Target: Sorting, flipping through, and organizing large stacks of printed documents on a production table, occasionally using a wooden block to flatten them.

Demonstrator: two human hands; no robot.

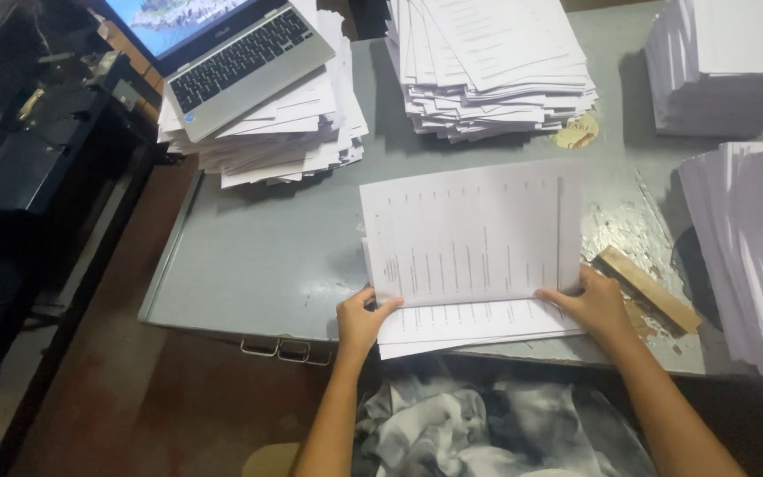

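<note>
Small sheaf of white printed paper sheets (470, 238), lines of small dark text running across, lying fanned and slightly uneven at the near edge of a grey metal table (258, 256). Left hand (359, 320) pinching the lower left corner, thumb on top. Right hand (595, 305) pressed on the lower right corner, fingers curled over the edge. Just beside: flat wooden block (648, 288).

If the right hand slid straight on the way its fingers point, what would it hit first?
The right hand points up-left across the printed sheets it grips. It would likely only cross those sheets. Beyond them bare table follows, then perhaps the laptop's paper stack.
</note>
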